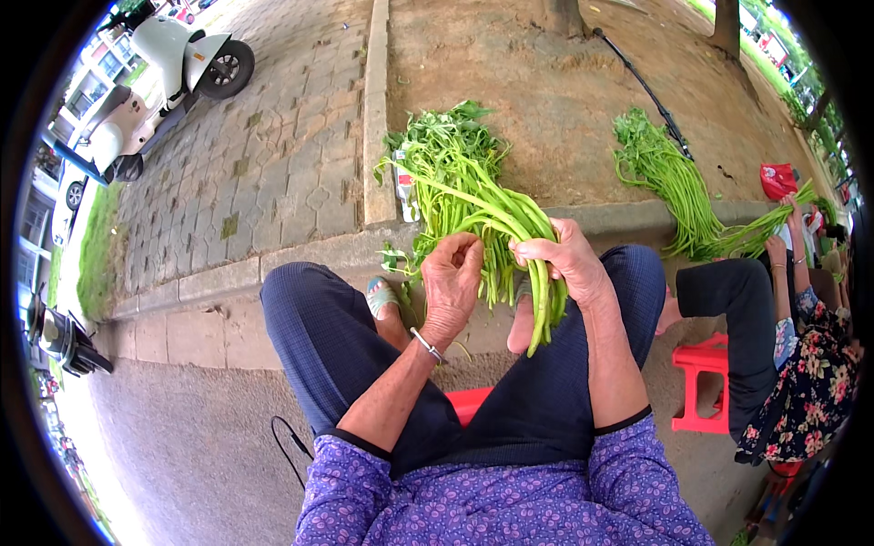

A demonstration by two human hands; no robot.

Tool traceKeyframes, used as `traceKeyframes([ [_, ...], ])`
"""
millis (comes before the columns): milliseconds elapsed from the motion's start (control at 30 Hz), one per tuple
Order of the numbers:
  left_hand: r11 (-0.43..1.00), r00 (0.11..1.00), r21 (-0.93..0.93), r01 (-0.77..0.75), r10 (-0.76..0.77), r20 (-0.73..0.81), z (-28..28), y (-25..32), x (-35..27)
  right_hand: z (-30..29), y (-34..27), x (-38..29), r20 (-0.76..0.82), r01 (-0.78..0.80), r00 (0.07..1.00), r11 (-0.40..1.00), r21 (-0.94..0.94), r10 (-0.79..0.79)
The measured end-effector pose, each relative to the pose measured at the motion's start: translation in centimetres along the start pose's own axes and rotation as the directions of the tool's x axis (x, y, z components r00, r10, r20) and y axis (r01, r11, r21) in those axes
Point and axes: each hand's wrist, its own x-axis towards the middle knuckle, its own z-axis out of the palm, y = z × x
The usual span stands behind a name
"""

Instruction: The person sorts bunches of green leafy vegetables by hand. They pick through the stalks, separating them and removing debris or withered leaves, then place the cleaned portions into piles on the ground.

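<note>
My right hand (pixel 570 263) grips a bunch of long green vegetable stems (pixel 509 205), thumb across them, above my right knee. Their cut ends hang below the fist; the thinner ends reach up and left. Beside the bunch, my left hand (pixel 454 273) has its thumb and fingertips drawn together near the stems. Whether a strand is pinched there is too small to tell. Under the held bunch, a pile of leafy greens (pixel 450 140) leans over the kerb in front of my feet. A clear plastic bottle (pixel 406 188) with a red and white label lies against the pile's left side.
To the right, a person in a floral top (pixel 806 382) sits near a red plastic stool (pixel 703 382), hands on stems. Another heap of greens (pixel 672 181) lies across the kerb (pixel 601 217), near a red bag (pixel 778 181) and black hose (pixel 642 85). A white scooter (pixel 160 58) stands upper left.
</note>
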Motion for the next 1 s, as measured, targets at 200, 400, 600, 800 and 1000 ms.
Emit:
traceKeyframes([
  [200, 0.947, 0.975, 0.263, -0.183, 0.210, -0.078, 0.5, 0.5, -0.9, 0.1, 0.3, 0.1, -0.009, 0.003, 1.000, 1.000, -0.009, -0.003],
  [400, 0.967, 0.992, 0.246, -0.071, 0.093, -0.080, 0.6, 1.0, -0.3, 0.3, 0.3, 0.0, 0.005, -0.002, 1.000, 1.000, 0.002, 0.002],
  [600, 0.971, 0.993, 0.221, -0.091, 0.106, -0.058, 0.4, -0.7, 0.3, 0.3, 0.5, 0.4, 0.023, -0.016, 1.000, 1.000, -0.018, 0.017],
  [800, 0.922, 0.967, -0.294, 0.250, -0.225, 0.116, -0.4, 0.8, 0.9, 0.3, 0.3, 0.2, 0.004, -0.023, 1.000, 1.000, -0.006, 0.023],
  [1000, 0.726, 0.871, -0.514, 0.456, -0.246, 0.424, -1.4, 1.1, 1.2, 0.2, 0.5, 0.5, 0.001, 0.010, 1.000, 1.000, 0.020, -0.010],
])
